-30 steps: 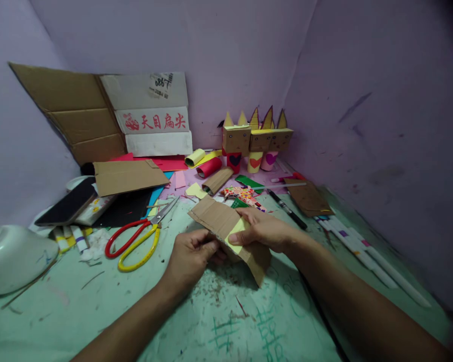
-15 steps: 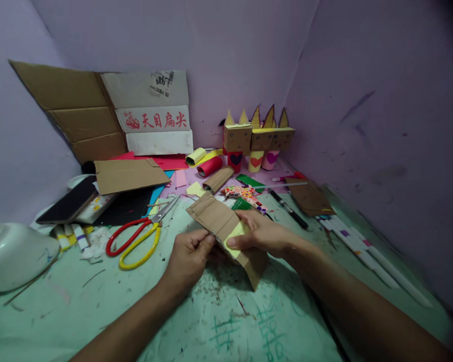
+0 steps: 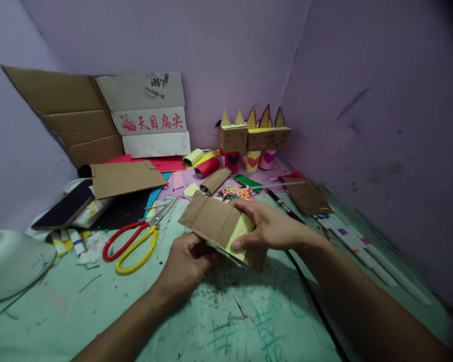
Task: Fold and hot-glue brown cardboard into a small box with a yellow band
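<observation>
Between my hands, above the green tabletop, is a folded piece of brown cardboard (image 3: 210, 218) with a pale yellow patch (image 3: 242, 230) on its upper face. My right hand (image 3: 266, 229) grips its right end, thumb on the yellow patch and fingers over the far edge. At the near left edge, my left hand (image 3: 191, 259) is closed on the cardboard from below; some of its fingertips are hidden under it. Scissors (image 3: 136, 241) with one red and one yellow handle lie to the left of my left hand, blades pointing away.
Cardboard figures (image 3: 251, 141) with pointed ears stand at the back. Paper rolls (image 3: 207, 167) and a green scrap (image 3: 248, 182) lie before them. A white bowl (image 3: 15, 266), a phone (image 3: 62, 206) and a flattened box (image 3: 147, 115) are left; white markers (image 3: 357, 244) are right.
The cardboard has tilted so that its upper face shows more broadly and its near right flap has swung up. My left hand has shifted further under its edge.
</observation>
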Motion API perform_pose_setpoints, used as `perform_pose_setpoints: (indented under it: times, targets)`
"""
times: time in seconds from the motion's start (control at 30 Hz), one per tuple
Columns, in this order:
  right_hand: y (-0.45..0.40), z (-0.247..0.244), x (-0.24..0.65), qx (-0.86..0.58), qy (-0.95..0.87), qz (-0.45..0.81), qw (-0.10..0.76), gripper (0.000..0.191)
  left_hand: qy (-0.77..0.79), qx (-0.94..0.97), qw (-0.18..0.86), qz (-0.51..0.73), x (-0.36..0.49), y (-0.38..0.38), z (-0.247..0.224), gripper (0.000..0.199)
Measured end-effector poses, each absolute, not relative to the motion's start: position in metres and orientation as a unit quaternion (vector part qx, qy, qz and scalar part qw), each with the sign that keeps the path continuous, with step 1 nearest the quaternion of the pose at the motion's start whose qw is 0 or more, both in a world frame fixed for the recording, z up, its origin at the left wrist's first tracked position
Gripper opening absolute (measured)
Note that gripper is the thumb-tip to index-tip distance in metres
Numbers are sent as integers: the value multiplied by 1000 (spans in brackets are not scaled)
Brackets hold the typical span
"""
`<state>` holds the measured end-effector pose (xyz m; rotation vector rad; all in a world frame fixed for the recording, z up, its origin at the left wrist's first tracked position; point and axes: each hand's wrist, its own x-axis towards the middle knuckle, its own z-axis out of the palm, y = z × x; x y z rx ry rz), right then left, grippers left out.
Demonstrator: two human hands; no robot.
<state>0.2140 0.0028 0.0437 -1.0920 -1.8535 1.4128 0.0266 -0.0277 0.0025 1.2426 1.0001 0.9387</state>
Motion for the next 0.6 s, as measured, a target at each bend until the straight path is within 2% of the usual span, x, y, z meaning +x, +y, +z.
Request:
perform_pose_setpoints:
  times: [0.23,0.33,0.47,0.53,0.6]
  targets:
    - [-6,49,212,-399,-756,450,257,58,382,686,460,414,23,-25,-15,18]
    - [-14,51,212,-413,-756,409,301,62,405,699,434,398,21,-25,-20,24]
    - [-21,60,219,-406,-740,328,426,44,463,740,331,358,10,-24,-29,31]
    - [-21,63,231,-450,-690,293,486,29,474,774,266,325,3,-22,-34,33]
    - [-18,60,251,-529,-631,265,502,19,470,804,210,297,-2,-21,-38,33]
